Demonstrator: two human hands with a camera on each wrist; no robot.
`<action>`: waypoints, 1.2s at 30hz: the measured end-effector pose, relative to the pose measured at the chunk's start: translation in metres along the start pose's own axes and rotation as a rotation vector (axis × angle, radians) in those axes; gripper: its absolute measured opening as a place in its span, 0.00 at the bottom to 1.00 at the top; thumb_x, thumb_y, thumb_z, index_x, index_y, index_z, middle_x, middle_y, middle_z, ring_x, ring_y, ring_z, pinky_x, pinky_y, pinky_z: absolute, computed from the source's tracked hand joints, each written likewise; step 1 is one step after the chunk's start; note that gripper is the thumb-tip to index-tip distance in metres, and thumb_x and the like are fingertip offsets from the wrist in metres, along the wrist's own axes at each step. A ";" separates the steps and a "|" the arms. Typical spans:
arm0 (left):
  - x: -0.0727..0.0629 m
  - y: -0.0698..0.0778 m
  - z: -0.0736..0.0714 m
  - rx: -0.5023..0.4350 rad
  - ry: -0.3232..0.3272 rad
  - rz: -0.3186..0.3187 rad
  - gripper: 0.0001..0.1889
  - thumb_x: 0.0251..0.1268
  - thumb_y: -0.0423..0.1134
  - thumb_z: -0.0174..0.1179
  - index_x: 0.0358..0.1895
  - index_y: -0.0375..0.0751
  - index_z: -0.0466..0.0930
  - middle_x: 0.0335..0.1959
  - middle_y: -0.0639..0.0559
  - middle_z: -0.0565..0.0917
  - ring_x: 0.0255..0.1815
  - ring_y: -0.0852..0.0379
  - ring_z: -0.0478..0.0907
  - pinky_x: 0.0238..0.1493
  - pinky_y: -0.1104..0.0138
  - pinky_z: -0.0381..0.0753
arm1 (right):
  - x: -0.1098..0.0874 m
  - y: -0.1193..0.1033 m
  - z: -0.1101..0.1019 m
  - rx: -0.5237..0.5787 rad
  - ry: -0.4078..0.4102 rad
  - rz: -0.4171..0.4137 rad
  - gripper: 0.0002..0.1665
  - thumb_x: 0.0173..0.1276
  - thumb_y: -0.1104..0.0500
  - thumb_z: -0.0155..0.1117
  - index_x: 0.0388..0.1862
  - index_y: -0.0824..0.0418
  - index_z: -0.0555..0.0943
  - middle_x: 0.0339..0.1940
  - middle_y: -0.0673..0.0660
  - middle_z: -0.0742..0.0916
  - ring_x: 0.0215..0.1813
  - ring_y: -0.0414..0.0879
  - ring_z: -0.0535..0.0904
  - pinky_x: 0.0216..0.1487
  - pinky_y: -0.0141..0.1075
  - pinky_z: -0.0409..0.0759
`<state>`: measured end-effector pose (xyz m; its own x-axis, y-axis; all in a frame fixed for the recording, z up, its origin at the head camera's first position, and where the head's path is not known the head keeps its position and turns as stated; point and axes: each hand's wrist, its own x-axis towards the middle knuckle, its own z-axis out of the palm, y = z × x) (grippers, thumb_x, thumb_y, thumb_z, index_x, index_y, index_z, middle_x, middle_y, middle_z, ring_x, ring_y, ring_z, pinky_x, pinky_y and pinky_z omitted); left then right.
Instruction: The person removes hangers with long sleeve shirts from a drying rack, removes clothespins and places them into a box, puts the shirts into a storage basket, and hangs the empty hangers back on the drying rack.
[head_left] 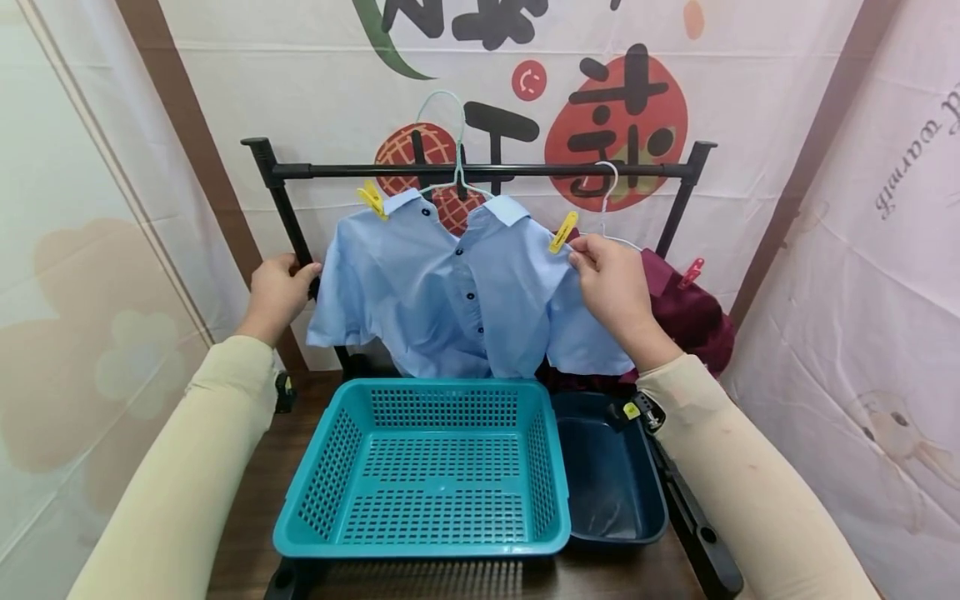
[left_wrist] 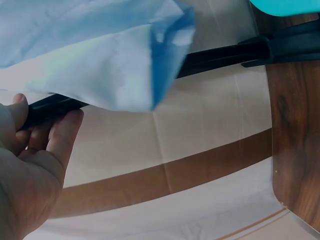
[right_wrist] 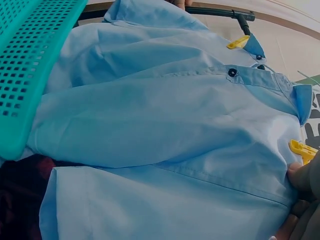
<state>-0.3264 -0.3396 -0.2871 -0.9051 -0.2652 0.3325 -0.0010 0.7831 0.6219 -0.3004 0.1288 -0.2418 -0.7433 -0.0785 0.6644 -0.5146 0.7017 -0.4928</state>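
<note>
A light blue short-sleeved shirt hangs on a pale green hanger from the black rack. Yellow clothespins clip its shoulders, one at the left and one at the right. My left hand grips the rack's left upright, with thumb and fingers around the black bar in the left wrist view. With my right hand I pinch the shirt's right shoulder just below the yellow clothespin. A maroon garment hangs behind my right hand, partly hidden, with a red clothespin on it.
A teal perforated basket stands in front of the rack on the dark wooden table. Beside it on the right is a dark blue basin. Printed cloth surrounds the table at the back and sides.
</note>
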 end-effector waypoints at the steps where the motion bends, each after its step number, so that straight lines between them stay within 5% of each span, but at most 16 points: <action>1: 0.000 0.000 0.000 0.000 0.001 0.000 0.28 0.81 0.56 0.47 0.54 0.30 0.78 0.47 0.31 0.82 0.42 0.40 0.78 0.36 0.56 0.76 | 0.000 0.000 -0.002 0.001 0.011 -0.003 0.11 0.75 0.59 0.65 0.49 0.63 0.88 0.46 0.61 0.91 0.42 0.52 0.85 0.38 0.43 0.78; 12: -0.002 -0.004 -0.002 -0.004 -0.005 0.024 0.26 0.82 0.56 0.46 0.52 0.32 0.78 0.45 0.33 0.81 0.38 0.42 0.75 0.33 0.57 0.74 | 0.006 -0.004 -0.027 0.019 0.087 0.019 0.12 0.76 0.58 0.64 0.50 0.62 0.88 0.35 0.60 0.90 0.28 0.48 0.76 0.27 0.35 0.67; 24: -0.001 -0.009 -0.003 -0.022 -0.018 0.045 0.29 0.81 0.58 0.43 0.50 0.31 0.78 0.46 0.33 0.81 0.41 0.42 0.75 0.37 0.57 0.74 | 0.015 -0.013 -0.057 0.057 0.154 0.021 0.11 0.77 0.58 0.63 0.48 0.62 0.88 0.24 0.60 0.83 0.26 0.45 0.71 0.26 0.31 0.64; 32: 0.002 -0.007 -0.001 -0.146 -0.095 0.003 0.24 0.83 0.45 0.43 0.59 0.25 0.74 0.58 0.28 0.77 0.55 0.38 0.79 0.43 0.68 0.84 | 0.019 -0.024 -0.080 0.098 0.199 0.066 0.12 0.76 0.56 0.64 0.49 0.60 0.89 0.19 0.48 0.77 0.24 0.38 0.68 0.26 0.30 0.64; 36: 0.001 -0.008 -0.002 -0.176 -0.113 -0.026 0.26 0.83 0.52 0.46 0.55 0.26 0.75 0.55 0.30 0.76 0.57 0.38 0.80 0.48 0.63 0.86 | 0.023 -0.030 -0.093 0.143 0.227 0.077 0.12 0.75 0.56 0.65 0.49 0.61 0.88 0.19 0.42 0.78 0.25 0.36 0.69 0.28 0.28 0.65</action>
<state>-0.3263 -0.3467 -0.2903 -0.9476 -0.2119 0.2392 0.0400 0.6640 0.7467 -0.2623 0.1713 -0.1593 -0.6759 0.1436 0.7228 -0.5274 0.5908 -0.6106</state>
